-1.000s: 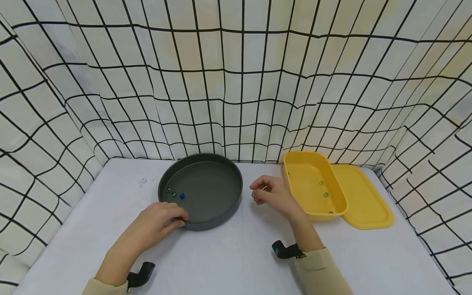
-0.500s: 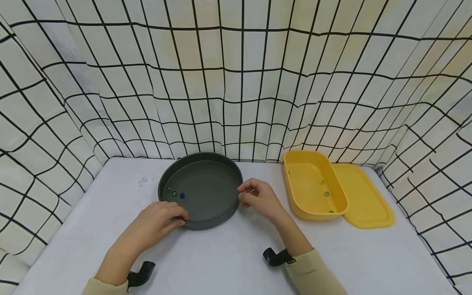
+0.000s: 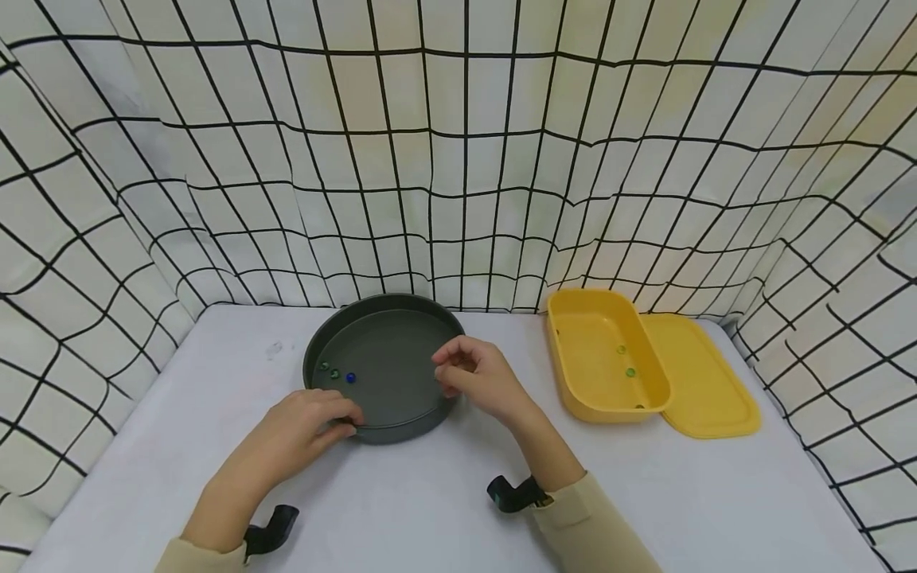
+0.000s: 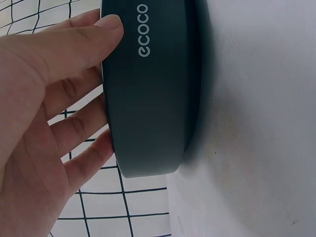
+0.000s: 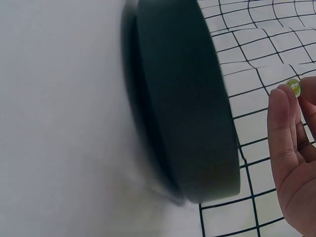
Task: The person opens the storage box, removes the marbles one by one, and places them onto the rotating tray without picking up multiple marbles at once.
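A round dark grey-green pan point(image 3: 404, 342) lies on the white cloth. My left hand point(image 3: 297, 434) grips its near-left rim, thumb against the outer wall point(image 4: 148, 108) and fingers over the edge. Inside the pan, near the left side, are a blue marble point(image 3: 350, 378) and two green marbles point(image 3: 334, 374). Above the pan's right rim hovers my right hand point(image 3: 487, 382). Between its thumb and fingertips it pinches a yellow-green glass marble point(image 5: 294, 88), visible in the right wrist view but concealed by the fingers in the head view.
To the right stands a yellow rectangular box point(image 3: 598, 390) with several greenish marbles point(image 3: 630, 372) inside. Its flat yellow lid point(image 3: 709, 382) lies beside it, partly under the box. White walls with a black grid point(image 3: 466, 159) enclose the back and sides.
My right hand has moved left from beside the yellow box to over the pan's right rim. The left hand has kept its hold on the pan. The head view has shifted slightly.
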`<control>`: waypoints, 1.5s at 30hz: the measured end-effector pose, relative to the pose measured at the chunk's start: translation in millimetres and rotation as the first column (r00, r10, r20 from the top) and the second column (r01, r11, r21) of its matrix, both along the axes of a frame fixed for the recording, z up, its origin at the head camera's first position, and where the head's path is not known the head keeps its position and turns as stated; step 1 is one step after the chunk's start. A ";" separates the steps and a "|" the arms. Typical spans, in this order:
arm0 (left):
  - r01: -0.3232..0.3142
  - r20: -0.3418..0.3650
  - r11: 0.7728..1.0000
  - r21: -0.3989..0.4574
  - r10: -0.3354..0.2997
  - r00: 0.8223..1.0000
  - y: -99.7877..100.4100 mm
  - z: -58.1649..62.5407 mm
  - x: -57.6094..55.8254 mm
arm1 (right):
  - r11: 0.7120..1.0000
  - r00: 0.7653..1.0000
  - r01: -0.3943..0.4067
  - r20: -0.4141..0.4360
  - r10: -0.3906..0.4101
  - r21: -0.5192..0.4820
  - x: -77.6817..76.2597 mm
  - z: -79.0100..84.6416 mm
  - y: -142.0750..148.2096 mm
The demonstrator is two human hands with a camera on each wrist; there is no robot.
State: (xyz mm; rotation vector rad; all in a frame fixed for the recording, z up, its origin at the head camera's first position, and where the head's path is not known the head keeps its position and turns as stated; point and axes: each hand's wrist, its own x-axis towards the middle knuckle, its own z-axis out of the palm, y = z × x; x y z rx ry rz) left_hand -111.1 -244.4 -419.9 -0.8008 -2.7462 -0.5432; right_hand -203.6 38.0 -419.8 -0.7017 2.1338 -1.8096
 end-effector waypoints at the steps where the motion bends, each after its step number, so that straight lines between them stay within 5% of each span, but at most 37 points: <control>1: 0.001 -0.003 1.000 0.002 -0.001 1.000 -0.8 -0.2 0.1 | 1.000 1.000 0.000 0.001 0.000 -0.003 -0.4 2.2 -3.1; 9: -0.005 0.005 1.000 0.003 0.005 1.000 -4.1 -1.6 1.2 | 0.996 0.999 -0.006 0.049 0.010 -0.084 -3.2 9.5 -32.2; 24: -0.031 0.032 0.999 -0.015 0.032 0.999 -2.8 -1.0 2.3 | 0.999 0.998 -0.043 0.054 0.042 0.022 4.4 -14.7 -44.2; 34: -0.013 0.013 1.000 -0.016 0.013 1.000 -0.2 1.1 1.3 | 0.978 0.987 -0.006 -0.155 0.039 0.209 8.1 -17.4 -46.5; 45: -0.027 0.034 0.999 -0.027 0.028 0.999 0.5 2.2 3.4 | 0.875 0.889 0.112 -0.441 0.124 0.471 15.1 -21.3 -56.8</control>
